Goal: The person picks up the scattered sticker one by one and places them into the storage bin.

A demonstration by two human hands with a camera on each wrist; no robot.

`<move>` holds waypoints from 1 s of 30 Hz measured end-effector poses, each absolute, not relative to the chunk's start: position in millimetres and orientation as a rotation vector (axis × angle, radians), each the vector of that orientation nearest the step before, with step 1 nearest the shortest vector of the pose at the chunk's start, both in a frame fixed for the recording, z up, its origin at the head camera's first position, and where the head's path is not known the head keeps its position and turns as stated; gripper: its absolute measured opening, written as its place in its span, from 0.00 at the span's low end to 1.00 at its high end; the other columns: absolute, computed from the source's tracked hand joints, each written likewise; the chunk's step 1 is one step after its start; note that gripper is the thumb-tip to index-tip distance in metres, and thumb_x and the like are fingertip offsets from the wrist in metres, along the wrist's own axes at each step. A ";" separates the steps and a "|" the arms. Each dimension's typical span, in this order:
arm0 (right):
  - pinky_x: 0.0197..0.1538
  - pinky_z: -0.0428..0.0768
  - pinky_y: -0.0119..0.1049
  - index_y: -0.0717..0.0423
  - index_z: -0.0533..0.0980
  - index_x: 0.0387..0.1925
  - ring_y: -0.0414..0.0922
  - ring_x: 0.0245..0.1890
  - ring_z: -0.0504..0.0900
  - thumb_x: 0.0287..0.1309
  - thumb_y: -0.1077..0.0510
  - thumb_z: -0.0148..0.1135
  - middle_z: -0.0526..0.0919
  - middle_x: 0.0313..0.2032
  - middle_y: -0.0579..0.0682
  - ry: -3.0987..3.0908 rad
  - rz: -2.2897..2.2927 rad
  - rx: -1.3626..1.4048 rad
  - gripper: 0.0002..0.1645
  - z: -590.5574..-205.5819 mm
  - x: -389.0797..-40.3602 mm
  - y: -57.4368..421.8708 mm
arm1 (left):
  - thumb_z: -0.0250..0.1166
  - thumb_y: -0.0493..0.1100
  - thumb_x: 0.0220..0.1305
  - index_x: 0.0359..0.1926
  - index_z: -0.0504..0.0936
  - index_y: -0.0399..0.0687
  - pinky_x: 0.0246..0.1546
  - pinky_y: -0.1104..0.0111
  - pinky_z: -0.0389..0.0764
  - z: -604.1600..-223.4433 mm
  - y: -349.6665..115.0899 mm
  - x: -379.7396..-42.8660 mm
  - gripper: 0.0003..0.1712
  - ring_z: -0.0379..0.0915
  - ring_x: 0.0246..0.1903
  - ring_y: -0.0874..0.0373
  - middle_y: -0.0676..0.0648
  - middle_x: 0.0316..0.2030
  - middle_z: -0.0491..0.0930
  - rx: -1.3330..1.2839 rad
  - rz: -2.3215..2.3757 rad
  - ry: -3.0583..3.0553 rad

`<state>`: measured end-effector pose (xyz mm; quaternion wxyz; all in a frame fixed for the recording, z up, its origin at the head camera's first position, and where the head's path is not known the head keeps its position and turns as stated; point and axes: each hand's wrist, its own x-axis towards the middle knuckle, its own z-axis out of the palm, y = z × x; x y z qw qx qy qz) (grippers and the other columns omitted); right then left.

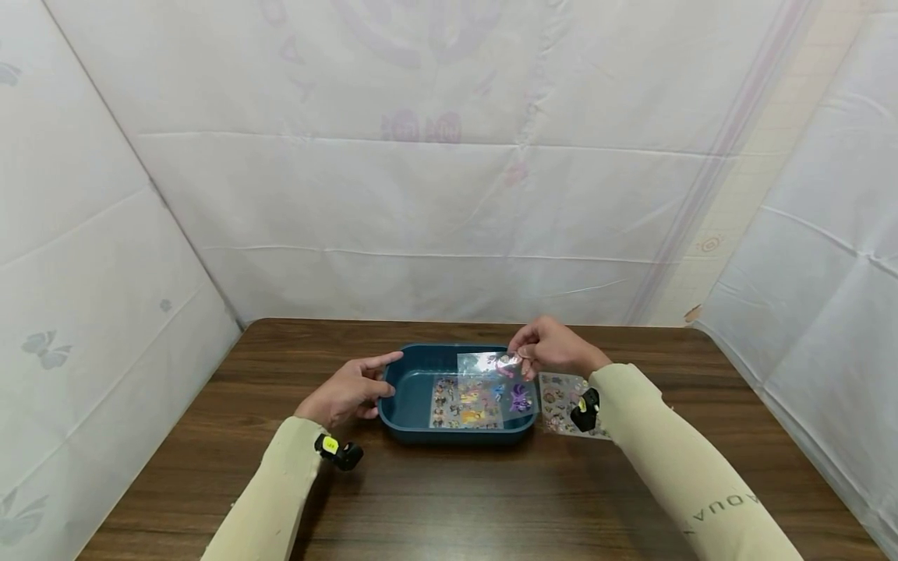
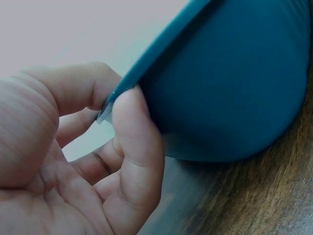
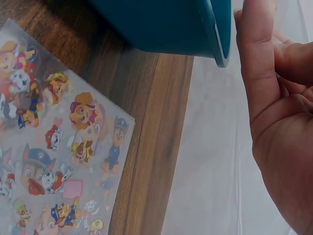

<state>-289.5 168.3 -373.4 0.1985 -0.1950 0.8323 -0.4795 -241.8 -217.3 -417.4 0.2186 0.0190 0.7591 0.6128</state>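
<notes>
A dark teal plastic tub point(image 1: 410, 401) stands on the table. My left hand point(image 1: 345, 393) holds its left rim, and in the left wrist view the thumb and a finger point(image 2: 139, 147) pinch the tub wall point(image 2: 225, 93). Over the tub's right side, my right hand point(image 1: 553, 347) pinches the top corner of a clear sticker sheet point(image 1: 519, 396) with purple and blue figures. Beneath it in the tub lies another sticker sheet point(image 1: 445, 405) with small colourful characters. The right wrist view shows the right hand point(image 3: 279, 98) beside the tub rim, the held sheet mostly out of sight.
One more sticker sheet point(image 1: 557, 401), printed with cartoon dogs, lies on the wooden table point(image 1: 463, 499) right of the tub, partly under the right wrist. White sheeting point(image 1: 435, 202) hangs behind the table and along both sides.
</notes>
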 end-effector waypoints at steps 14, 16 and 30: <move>0.39 0.90 0.45 0.72 0.82 0.51 0.45 0.26 0.86 0.73 0.74 0.48 0.84 0.33 0.58 2.296 -1.338 -0.571 0.17 -370.2 -291.4 153.8 | 0.66 0.32 0.67 0.78 0.67 0.62 0.23 0.68 0.75 -416.7 -216.8 -243.0 0.42 0.61 0.19 0.58 0.48 0.33 0.62 0.028 1.696 2.107; 0.38 0.90 0.44 0.72 0.82 0.51 0.44 0.25 0.86 0.73 0.74 0.48 0.84 0.34 0.58 2.310 -1.322 -0.592 0.17 -370.1 -291.6 151.4 | 0.66 0.32 0.67 0.78 0.67 0.62 0.23 0.68 0.75 -416.8 -216.8 -243.2 0.42 0.61 0.19 0.58 0.48 0.33 0.62 0.028 1.696 2.106; 0.39 0.90 0.44 0.74 0.82 0.49 0.43 0.25 0.87 0.71 0.76 0.48 0.86 0.35 0.61 2.293 -1.289 -0.639 0.16 -370.6 -293.9 134.2 | 0.66 0.32 0.66 0.78 0.67 0.63 0.23 0.68 0.75 -417.6 -216.7 -243.7 0.42 0.63 0.19 0.58 0.47 0.34 0.64 0.020 1.691 2.107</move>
